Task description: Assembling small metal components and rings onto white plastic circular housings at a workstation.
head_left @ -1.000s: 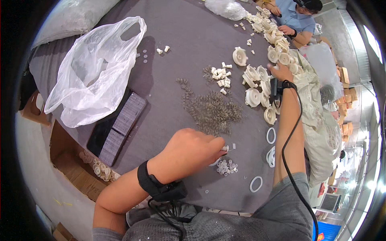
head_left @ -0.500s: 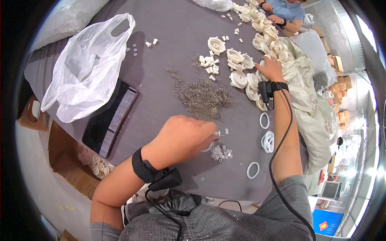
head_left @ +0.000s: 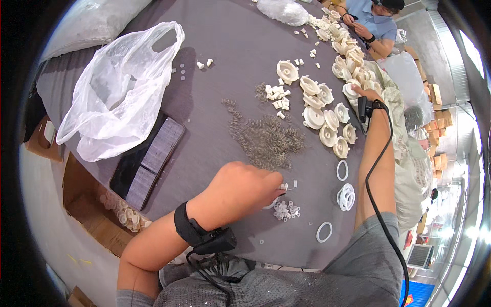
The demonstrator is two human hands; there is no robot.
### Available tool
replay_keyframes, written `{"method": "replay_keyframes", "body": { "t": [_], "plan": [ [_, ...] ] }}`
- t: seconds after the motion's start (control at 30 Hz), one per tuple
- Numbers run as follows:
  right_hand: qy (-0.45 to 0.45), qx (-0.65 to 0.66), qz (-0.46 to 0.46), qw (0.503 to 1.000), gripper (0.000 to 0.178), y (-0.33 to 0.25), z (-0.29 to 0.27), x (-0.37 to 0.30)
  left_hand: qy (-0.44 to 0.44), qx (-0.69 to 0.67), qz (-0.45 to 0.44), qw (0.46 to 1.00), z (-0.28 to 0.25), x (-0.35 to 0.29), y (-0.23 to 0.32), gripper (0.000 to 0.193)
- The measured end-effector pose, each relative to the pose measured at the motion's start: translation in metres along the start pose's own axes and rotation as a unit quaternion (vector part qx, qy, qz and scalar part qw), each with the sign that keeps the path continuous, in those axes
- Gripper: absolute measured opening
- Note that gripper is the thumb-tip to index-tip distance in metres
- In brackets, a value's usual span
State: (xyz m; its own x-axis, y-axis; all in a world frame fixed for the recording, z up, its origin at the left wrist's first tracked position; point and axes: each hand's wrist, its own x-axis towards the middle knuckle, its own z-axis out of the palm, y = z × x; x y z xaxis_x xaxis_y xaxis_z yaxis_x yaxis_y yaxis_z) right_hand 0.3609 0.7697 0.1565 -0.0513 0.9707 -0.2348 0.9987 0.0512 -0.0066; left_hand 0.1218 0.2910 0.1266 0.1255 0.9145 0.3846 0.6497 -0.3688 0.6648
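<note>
My left hand point(head_left: 239, 190) is closed in a pinch over the near middle of the table. A small white plastic part point(head_left: 283, 187) shows at its fingertips. Close by lie small translucent rings point(head_left: 287, 210), and beyond them a heap of metal springs point(head_left: 271, 140). Farther right, my right hand point(head_left: 369, 96) has its thumb and fingers on a round cream plastic cap point(head_left: 351, 91) at the edge of the cap pile. Several similar caps point(head_left: 313, 117) are spread left of that hand. White plugs point(head_left: 277, 94) sit beyond the springs.
White sealing rings point(head_left: 346, 197) lie near my right forearm. On the left are a white plastic bag point(head_left: 120, 87), a dark phone point(head_left: 146, 161) and an open cardboard box point(head_left: 84, 199) below table level. A woven sack point(head_left: 409, 169) borders the right; a co-worker point(head_left: 376, 25) sits far right.
My right hand has shifted from behind the loose caps to the pile's edge, with a cap at its fingers. More caps show where it was. My left hand keeps its pinch; the whole view has shifted slightly.
</note>
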Motion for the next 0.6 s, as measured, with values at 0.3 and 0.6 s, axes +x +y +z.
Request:
{"method": "replay_keyframes", "body": {
  "t": [0.3, 0.6],
  "plan": [
    [-0.019, 0.166, -0.122, 0.978, 0.078, -0.025, 0.025, -0.002, -0.009, 0.004, -0.021, 1.0, 0.0, -0.002, 0.0, 0.017],
    [0.014, 0.16, -0.256, 0.953, 0.061, -0.07, 0.033, -0.087, -0.021, 0.018, -0.036, 0.999, -0.003, -0.003, 0.001, 0.015]
  ]
}}
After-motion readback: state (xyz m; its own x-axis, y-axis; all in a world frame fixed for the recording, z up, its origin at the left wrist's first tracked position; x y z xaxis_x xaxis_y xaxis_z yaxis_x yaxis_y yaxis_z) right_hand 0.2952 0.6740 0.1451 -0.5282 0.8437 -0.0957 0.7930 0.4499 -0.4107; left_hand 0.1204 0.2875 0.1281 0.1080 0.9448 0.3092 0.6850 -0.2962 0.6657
